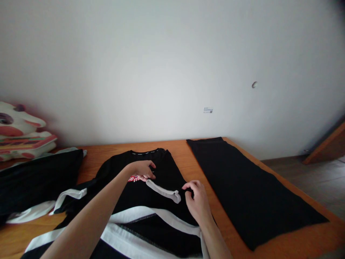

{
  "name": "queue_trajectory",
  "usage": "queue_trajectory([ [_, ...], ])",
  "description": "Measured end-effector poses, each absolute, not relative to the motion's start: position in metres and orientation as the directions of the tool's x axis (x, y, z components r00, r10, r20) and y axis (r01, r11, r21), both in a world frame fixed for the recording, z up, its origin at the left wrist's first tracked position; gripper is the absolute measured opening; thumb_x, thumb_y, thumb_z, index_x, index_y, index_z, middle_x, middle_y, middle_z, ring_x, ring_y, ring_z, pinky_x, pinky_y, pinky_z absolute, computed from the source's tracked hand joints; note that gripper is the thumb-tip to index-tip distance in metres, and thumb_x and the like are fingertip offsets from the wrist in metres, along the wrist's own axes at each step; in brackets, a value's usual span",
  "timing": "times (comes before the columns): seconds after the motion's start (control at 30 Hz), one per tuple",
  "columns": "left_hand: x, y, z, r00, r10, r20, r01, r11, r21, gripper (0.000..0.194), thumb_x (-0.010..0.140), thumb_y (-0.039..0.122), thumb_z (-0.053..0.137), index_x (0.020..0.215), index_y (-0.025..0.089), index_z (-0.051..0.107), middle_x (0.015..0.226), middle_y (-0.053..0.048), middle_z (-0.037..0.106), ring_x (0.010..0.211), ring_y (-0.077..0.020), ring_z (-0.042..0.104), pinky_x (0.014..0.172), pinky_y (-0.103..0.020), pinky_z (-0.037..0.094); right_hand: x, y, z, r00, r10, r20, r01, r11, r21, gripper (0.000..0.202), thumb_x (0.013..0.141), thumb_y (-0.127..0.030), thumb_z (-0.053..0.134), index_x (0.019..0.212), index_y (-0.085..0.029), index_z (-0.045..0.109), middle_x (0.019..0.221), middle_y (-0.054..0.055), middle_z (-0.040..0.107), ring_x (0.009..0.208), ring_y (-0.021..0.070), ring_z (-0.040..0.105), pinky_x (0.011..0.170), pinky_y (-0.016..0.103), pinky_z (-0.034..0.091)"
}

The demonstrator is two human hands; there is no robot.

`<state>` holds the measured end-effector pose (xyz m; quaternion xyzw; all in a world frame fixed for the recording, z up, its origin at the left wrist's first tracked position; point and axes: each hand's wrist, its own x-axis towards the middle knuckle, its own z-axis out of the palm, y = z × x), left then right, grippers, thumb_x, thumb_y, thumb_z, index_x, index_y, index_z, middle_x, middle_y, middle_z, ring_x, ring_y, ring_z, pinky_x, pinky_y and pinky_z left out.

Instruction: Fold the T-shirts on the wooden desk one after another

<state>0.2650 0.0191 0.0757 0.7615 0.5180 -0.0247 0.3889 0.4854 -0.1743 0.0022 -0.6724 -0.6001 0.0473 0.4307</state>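
Observation:
A black shirt [161, 162] with white trim and a red printed patch lies spread on the wooden table, its collar toward the wall. One sleeve is folded over the chest, its white cuff [161, 190] between my hands. My left hand [142, 169] is over the chest beside the left end of the cuff, thumb and finger apart, with nothing visible between them. My right hand [195, 198] is at the shirt's right edge, fingers curled with a gap between thumb and forefinger; black cloth lies behind the fingertips.
A folded black cloth [242, 187] lies along the right side of the wooden table [178, 146]. More black and white clothing [45, 176] is at the left, in front of a white and pink toy [24, 133]. The white wall [161, 72] rises behind.

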Motion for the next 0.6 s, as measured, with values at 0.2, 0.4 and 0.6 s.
queue_trajectory([
  [0.2, 0.3, -0.005, 0.065, 0.564, 0.826, -0.006, 0.751, -0.51, 0.419, 0.042, 0.086, 0.025, 0.059, 0.127, 0.016, 0.056, 0.132, -0.019, 0.063, 0.13, -0.0328, 0.055, 0.112, -0.045, 0.038, 0.474, -0.179, 0.016, 0.197, 0.871, 0.45, 0.775, 0.143, -0.616, 0.019, 0.084, -0.035, 0.067, 0.1, -0.025, 0.069, 0.1, 0.005, 0.062, 0.098, 0.0234, 0.061, 0.086, 0.036, 0.05],
  [0.4, 0.346, -0.012, 0.029, 0.696, 0.712, 0.091, 0.655, -0.682, 0.327, 0.053, 0.101, 0.043, 0.039, 0.146, 0.016, 0.046, 0.16, -0.014, 0.04, 0.15, -0.0274, 0.032, 0.122, -0.042, 0.024, 0.469, -0.18, 0.014, 0.139, 0.901, 0.41, 0.851, 0.103, -0.515, 0.025, 0.073, -0.012, 0.061, 0.091, -0.026, 0.071, 0.095, 0.003, 0.061, 0.093, 0.0228, 0.061, 0.086, 0.037, 0.048],
  [0.6, 0.363, 0.028, 0.002, 0.601, 0.797, 0.058, 0.761, -0.593, 0.264, 0.065, 0.102, 0.048, 0.031, 0.152, 0.008, 0.038, 0.164, -0.022, 0.026, 0.154, -0.0328, 0.02, 0.123, -0.053, 0.016, 0.466, -0.184, 0.022, 0.14, 0.909, 0.392, 0.857, 0.087, -0.508, 0.034, 0.069, -0.006, 0.054, 0.092, -0.026, 0.07, 0.095, 0.004, 0.063, 0.093, 0.0231, 0.062, 0.083, 0.036, 0.047],
])
